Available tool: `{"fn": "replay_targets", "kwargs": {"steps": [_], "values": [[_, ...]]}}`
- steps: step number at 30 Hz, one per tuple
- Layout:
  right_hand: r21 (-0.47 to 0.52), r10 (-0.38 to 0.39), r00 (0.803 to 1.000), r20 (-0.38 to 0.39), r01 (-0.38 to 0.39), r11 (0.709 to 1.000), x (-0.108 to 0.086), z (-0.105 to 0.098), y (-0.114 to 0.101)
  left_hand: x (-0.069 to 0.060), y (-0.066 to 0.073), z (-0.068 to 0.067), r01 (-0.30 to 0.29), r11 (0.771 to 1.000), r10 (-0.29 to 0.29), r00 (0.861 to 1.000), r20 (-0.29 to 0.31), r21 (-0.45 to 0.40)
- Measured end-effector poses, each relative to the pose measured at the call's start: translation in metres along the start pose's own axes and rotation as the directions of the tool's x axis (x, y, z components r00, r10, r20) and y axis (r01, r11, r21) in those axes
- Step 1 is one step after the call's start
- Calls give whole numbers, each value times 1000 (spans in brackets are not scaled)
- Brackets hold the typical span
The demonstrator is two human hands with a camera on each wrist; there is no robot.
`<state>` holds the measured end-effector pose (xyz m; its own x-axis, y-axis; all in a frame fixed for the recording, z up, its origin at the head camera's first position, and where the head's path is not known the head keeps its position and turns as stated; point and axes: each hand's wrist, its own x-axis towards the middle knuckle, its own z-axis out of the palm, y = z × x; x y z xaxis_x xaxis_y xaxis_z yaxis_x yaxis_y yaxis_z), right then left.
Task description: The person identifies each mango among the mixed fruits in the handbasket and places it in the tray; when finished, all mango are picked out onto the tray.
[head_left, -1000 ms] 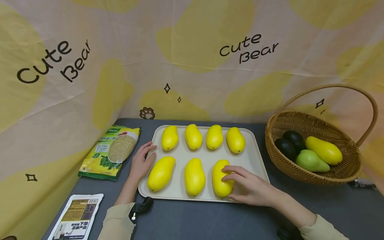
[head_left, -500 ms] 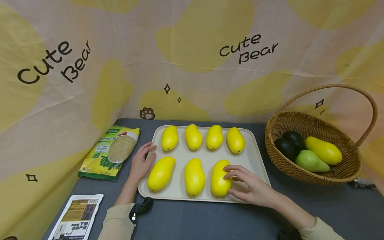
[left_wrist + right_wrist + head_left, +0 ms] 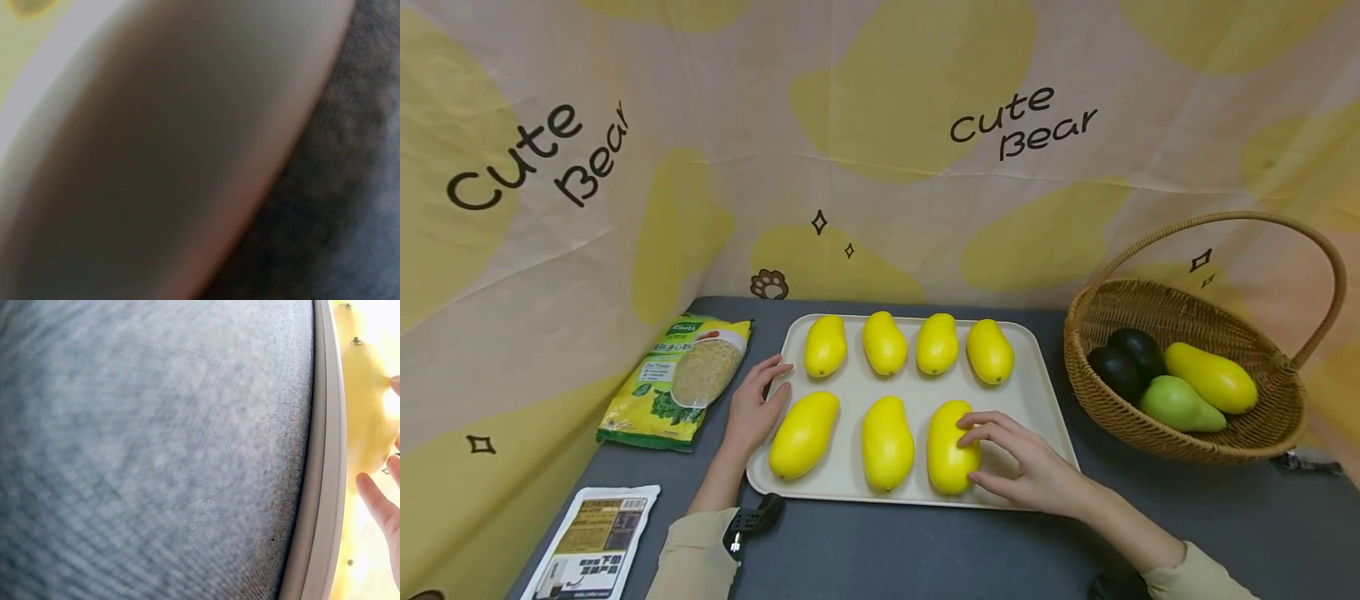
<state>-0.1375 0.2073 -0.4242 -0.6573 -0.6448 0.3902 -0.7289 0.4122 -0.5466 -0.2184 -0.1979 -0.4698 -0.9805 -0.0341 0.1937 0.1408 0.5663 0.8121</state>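
A cream tray (image 3: 850,382) bears two rows of yellow mangoes, several at the back and three in front. My right hand (image 3: 1037,467) touches the right side of the front-right mango (image 3: 951,450) with its fingertips. In the right wrist view that mango (image 3: 369,412) sits past the tray's rim, with the thumb near its lower end. My left hand (image 3: 756,414) rests at the tray's left rim, close to the front-left mango (image 3: 803,435), fingers loosely bent. The left wrist view is too blurred to tell what the hand touches.
A wicker basket (image 3: 1187,442) with a tall handle stands on the right, holding two avocados (image 3: 1127,362), a green pear (image 3: 1180,404) and another mango (image 3: 1210,377). On the left lie a yellow-green food bag (image 3: 673,383) and a white pouch (image 3: 591,542). Patterned cloth (image 3: 880,167) hangs behind.
The front-right mango has shifted slightly left and become more visible, my right fingertips staying on its side. My left hand and the tray have not visibly moved.
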Motion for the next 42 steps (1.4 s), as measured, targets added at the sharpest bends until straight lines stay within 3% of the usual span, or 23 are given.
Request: {"fn": "replay_targets", "kwargs": {"steps": [16, 26, 31, 36, 39, 42], "values": [[46, 12, 1000, -3, -12, 999, -2, 0, 2, 0, -1, 1, -19, 1000, 19, 1000, -2, -2], [-11, -6, 996, -89, 5, 1000, -2, -12, 0, -1, -1, 0, -30, 1000, 30, 1000, -7, -7], [-32, -28, 992, -123, 24, 999, 0, -35, -5, -1, 0, 0, -18, 1000, 18, 1000, -10, 1], [-105, -57, 994, -98, 47, 993, 1, -74, -9, -1, 0, 0, -9, 1000, 9, 1000, -4, 5], [-182, -44, 997, -69, 31, 983, 0, -102, -12, 0, -1, 1, -10, 1000, 10, 1000, -3, 7], [-275, 17, 999, -41, -28, 961, -2, -129, -16, 0, -1, 1, -7, 1000, 7, 1000, 0, 17]]}}
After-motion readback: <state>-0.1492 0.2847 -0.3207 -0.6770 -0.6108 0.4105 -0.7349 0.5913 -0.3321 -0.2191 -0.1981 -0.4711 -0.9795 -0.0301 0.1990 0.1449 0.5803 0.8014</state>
